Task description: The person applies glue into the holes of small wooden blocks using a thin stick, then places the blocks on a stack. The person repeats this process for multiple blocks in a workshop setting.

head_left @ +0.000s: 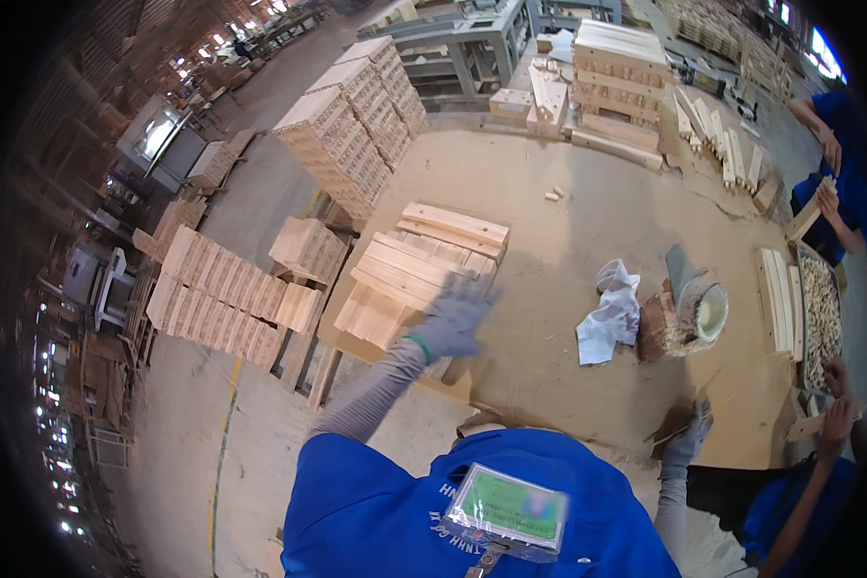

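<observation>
My left hand point(453, 316), in a grey glove, is stretched out with fingers spread at the near right side of a stack of pale wooden slats point(409, 265). It is slightly blurred, and whether it touches the slats I cannot tell. At the table's near edge, my gloved right hand point(687, 438) is closed by a small brown piece point(672, 424) whose kind is unclear. Beyond that hand stands a wooden block holder point(660, 328) with a white cup point(711, 313) at its side. A crumpled white cloth point(609, 313) lies left of the holder.
Tall stacks of wooden pieces point(356, 120) rise beyond the table's left side. More boards point(621, 87) are piled at the far edge. Two small dowels point(554, 194) lie mid-table. At right, other people's hands point(827, 202) work near a tray of dowels point(819, 313).
</observation>
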### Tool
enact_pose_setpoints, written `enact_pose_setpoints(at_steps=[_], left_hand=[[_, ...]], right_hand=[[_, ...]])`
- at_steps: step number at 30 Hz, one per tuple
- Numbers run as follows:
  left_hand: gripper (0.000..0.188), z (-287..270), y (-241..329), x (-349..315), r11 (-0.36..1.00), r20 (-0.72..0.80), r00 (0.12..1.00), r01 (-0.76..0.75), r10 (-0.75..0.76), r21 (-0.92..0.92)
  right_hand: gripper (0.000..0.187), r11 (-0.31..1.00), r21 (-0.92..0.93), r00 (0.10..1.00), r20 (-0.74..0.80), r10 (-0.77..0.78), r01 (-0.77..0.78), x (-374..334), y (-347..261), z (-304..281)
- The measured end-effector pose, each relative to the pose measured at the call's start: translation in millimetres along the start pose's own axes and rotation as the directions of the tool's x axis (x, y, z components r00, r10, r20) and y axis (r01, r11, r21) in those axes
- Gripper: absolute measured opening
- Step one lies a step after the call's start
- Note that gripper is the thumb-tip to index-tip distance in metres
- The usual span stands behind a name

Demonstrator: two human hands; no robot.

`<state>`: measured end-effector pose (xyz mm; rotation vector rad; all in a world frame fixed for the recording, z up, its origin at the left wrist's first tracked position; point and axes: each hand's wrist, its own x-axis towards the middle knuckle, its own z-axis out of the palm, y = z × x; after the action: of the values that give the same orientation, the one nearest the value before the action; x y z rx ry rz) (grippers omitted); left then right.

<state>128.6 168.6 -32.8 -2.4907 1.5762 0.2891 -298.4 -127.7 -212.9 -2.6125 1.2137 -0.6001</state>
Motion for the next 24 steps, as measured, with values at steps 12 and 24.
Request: enact_pose_setpoints(at_steps=[12,24], left_hand=[[0.089,81.4,-230.8,-52.8,0.287,-0.018,0.804,0.191,-0.594,-0.939],[0.056,72.7,-213.7,-46.6,0.075,-0.086,0.764,-0.049,-0.640,-0.996]], right_hand=[[0.052,0.749,0.662,1.000,-0.019,-0.025,0.032,-40.6,-216.0,43.7],[0.107,0.591,0.800,0.885,0.196,-0.421,0.104,54.8,-418.4,103.9]])
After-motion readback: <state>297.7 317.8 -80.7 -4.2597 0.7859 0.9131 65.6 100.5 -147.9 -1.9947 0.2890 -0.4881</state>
